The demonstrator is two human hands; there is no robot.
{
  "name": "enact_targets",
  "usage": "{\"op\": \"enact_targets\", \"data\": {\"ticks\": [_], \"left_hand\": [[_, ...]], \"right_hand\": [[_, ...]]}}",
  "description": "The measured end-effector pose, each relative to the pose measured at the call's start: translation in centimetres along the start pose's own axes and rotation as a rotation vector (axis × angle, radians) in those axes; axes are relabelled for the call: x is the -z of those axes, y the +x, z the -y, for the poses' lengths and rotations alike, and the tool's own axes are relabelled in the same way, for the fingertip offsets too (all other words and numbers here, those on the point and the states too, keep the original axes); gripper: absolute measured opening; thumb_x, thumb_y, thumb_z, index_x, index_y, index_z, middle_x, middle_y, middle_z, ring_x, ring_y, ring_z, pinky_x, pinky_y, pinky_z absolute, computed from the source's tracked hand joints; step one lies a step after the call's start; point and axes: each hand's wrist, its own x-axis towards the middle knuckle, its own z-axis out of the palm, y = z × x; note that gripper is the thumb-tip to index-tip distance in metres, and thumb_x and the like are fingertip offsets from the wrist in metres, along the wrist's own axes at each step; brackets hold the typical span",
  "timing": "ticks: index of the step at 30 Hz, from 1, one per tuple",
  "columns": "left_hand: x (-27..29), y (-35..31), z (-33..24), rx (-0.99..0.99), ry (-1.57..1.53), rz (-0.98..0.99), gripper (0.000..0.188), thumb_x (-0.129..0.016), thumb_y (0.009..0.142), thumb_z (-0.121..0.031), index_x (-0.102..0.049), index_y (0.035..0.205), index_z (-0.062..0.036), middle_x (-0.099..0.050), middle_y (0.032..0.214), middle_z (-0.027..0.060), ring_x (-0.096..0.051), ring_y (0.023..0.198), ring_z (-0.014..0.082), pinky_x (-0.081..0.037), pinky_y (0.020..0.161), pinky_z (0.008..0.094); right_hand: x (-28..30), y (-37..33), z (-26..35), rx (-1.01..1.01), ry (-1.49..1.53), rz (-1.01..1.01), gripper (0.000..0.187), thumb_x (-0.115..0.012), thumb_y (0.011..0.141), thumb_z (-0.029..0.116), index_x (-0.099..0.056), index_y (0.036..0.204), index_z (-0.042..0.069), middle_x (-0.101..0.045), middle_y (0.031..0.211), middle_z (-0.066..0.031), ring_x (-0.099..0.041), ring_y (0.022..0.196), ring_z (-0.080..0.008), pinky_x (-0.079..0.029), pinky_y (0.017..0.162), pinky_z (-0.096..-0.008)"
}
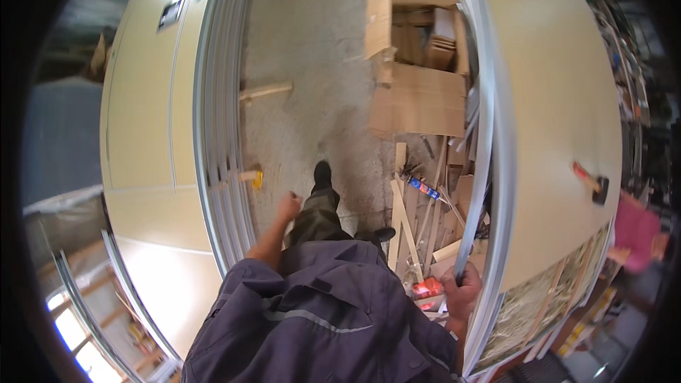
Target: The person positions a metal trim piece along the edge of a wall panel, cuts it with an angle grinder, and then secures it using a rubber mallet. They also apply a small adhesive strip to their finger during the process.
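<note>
At the right, my right hand (462, 291) is closed around the near end of a long, thin metal strip (485, 128). The strip runs away from me along the inner edge of the right-hand panel table, next to its metal rails (505, 135). My left hand (288, 207) hangs beside my left leg, fingers curled in, with nothing visible in it. Its nearest neighbour on that side is a yellow-ended wooden piece (257, 179) sticking out by the left rails (216, 99).
Large cream panels lie at left (142, 135) and right (553, 99); a mallet (587, 179) rests on the right one. Along the concrete floor (305, 120) are a wood offcut (267, 91), an open cardboard box (418, 99), scrap strips (408, 223) and a blue cartridge (423, 188). Another person's pink clothing (635, 230) shows far right.
</note>
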Motion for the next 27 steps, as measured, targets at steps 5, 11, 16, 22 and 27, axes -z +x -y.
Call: {"op": "enact_targets", "data": {"ticks": [5, 11, 16, 22, 27], "left_hand": [[6.7, 2.4, 11.9, 0.112, -0.067, -0.041, 0.043, -0.062, 0.094, -0.04, -0.071, 0.104, 0.001, -0.072, 0.098, 0.0259, -0.068, 0.099, 0.0442, -0.053, 0.086, 0.0491], [2.8, 1.6, 16.3, 0.24, -0.321, 0.035, 0.041, -0.061, 0.096, -0.038, -0.071, 0.099, 0.0021, -0.073, 0.093, 0.024, -0.071, 0.094, 0.0393, -0.054, 0.083, 0.0459], [0.1, 1.2, 11.9, 0.255, -0.461, 0.091, 0.038, -0.062, 0.097, -0.034, -0.071, 0.104, 0.0023, -0.073, 0.095, 0.0233, -0.072, 0.094, 0.0358, -0.055, 0.083, 0.0433], [2.0, 3.2, 8.1, 0.207, -0.493, 0.057, 0.035, -0.062, 0.099, -0.029, -0.068, 0.111, 0.0029, -0.073, 0.099, 0.0202, -0.072, 0.09, 0.031, -0.055, 0.081, 0.0402], [3.9, 4.2, 9.2, 0.327, -0.577, 0.052, 0.035, -0.06, 0.101, -0.029, -0.066, 0.112, 0.0031, -0.071, 0.093, 0.013, -0.067, 0.077, 0.0195, -0.054, 0.07, 0.0331]], "right_hand": [[-7.7, 2.7, -0.3, -0.178, -0.068, 0.12, 0.017, -0.069, 0.087, 0.003, -0.065, 0.103, -0.002, -0.06, 0.072, 0.004, -0.052, 0.063, -0.0019, -0.042, 0.056, -0.0203], [-11.9, 6.4, -1.8, -0.229, -0.222, 0.032, 0.018, -0.062, 0.092, 0.004, -0.063, 0.109, -0.001, -0.061, 0.069, -0.001, -0.052, 0.051, -0.0054, -0.041, 0.046, -0.0218], [-13.6, 11.2, -3.1, -0.236, -0.274, -0.112, 0.009, -0.062, 0.092, 0.008, -0.059, 0.098, 0.002, -0.057, 0.066, 0.0, -0.051, 0.049, -0.006, -0.039, 0.044, -0.0235], [-15.4, 23.9, -6.2, -0.087, -0.423, -0.211, 0.012, -0.066, 0.092, 0.012, -0.062, 0.097, 0.002, -0.056, 0.065, -0.0005, -0.051, 0.049, -0.0081, -0.04, 0.045, -0.0265], [-14.4, 39.6, -7.5, 0.078, -0.541, -0.258, 0.02, -0.067, 0.094, 0.016, -0.065, 0.106, 0.001, -0.061, 0.07, -0.0029, -0.053, 0.051, -0.0116, -0.043, 0.048, -0.0296]]}}
